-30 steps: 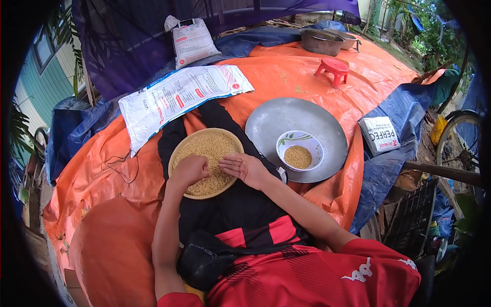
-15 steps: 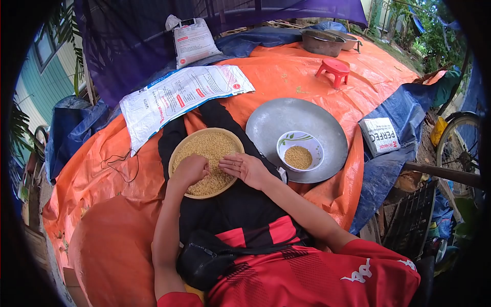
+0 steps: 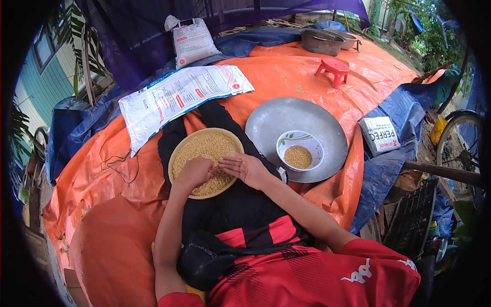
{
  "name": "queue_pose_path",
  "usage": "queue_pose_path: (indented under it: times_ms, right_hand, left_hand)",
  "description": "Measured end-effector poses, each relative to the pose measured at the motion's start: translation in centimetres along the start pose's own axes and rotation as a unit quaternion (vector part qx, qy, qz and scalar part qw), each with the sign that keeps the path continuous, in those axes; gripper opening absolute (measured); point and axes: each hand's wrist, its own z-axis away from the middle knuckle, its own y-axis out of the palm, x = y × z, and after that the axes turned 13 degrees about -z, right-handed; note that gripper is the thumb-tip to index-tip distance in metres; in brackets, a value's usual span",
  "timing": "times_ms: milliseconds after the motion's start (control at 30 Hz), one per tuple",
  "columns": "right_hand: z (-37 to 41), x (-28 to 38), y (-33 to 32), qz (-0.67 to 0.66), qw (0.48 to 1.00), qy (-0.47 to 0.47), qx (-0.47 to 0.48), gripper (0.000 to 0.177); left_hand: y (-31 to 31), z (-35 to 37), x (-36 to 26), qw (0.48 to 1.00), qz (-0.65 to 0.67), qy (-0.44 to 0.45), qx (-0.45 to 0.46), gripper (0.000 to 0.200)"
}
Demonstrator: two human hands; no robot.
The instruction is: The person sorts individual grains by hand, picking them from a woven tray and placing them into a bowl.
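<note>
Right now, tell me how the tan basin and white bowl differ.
The tan basin is wider than the white bowl. The basin looks plain; the bowl is leaf-patterned. The basin rests on the person's legs, the bowl on a metal tray. Both are round and hold golden grain.

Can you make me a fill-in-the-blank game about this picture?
1. The stool is coloured ____.
2. The tarp under the stool is coloured ____.
3. In the picture, the bowl is on the ____ side of the basket.
4. Of the person's two hands, the one over the basket's left half is the ____ hand.

Missing words: red; orange; right; left.
</note>
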Motion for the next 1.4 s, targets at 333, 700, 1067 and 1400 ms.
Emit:
queue_pose_path:
  times_ms: [333,700,1067,1400]
  right_hand:
    - [0.3,0.1,0.2,0.005,1.000,-0.003,0.004,0.045]
    - [0.5,0.2,0.9,0.008,1.000,-0.005,-0.011,0.045]
    - [0.0,0.0,0.0,0.013,1.000,-0.004,0.014,0.047]
    - [0.2,0.0,0.2,0.017,1.000,-0.016,0.016,0.046]
  left_hand:
    - [-1.1,0.1,-0.5,0.999,0.024,-0.004,0.027,0.023]
    - [-2.3,0.4,-0.1,0.999,0.029,0.003,-0.029,0.027]
    - [-23.6,10.3,-12.8,0.708,0.101,0.211,-0.667,0.060]
    - [-23.5,12.6,-13.4,0.698,0.109,0.317,-0.633,0.054]
